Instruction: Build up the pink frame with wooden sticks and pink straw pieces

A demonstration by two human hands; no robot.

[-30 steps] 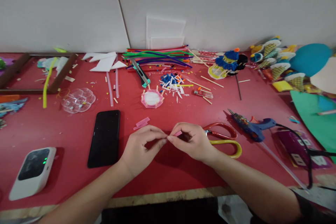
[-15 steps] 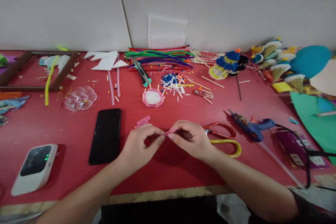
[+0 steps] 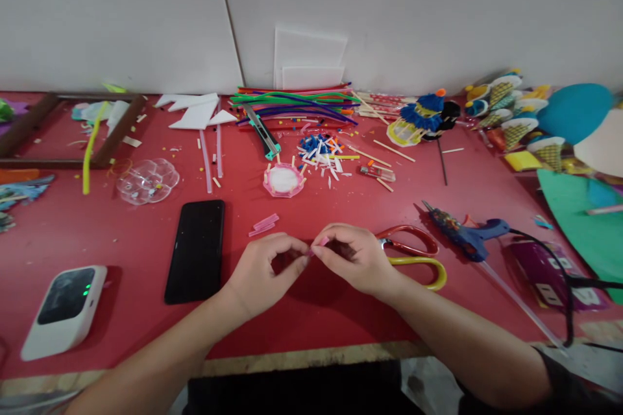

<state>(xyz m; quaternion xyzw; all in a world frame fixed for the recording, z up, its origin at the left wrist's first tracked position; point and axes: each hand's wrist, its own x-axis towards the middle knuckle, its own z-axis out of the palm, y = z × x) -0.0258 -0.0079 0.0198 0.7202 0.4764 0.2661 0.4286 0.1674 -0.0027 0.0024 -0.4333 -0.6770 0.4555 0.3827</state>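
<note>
A small pink strip (image 3: 323,242) is pinched between my two hands, just above the red table (image 3: 311,324). My left hand (image 3: 265,272) holds one end between thumb and forefinger. My right hand (image 3: 353,258) grips the other end the same way, its fingers covering much of the strip. Several pink strips (image 3: 264,225) lie just beyond my left hand. Farther back sits a pink-edged white disc (image 3: 283,179) with short wooden sticks standing round its rim. Scissors (image 3: 421,269) with one red and one yellow handle lie beside my right hand, partly behind it.
A black phone (image 3: 195,253) and a white device (image 3: 65,312) lie on the left. On the right rests a blue glue gun (image 3: 467,237) with its cord. Toward the wall are a cutter knife (image 3: 263,133), a pile of pipe cleaners (image 3: 296,107) and a lighter (image 3: 378,173).
My fingertips have drawn closer together, and the pink strip now looks bent up at my right fingers. Everything else on the table stays in place.
</note>
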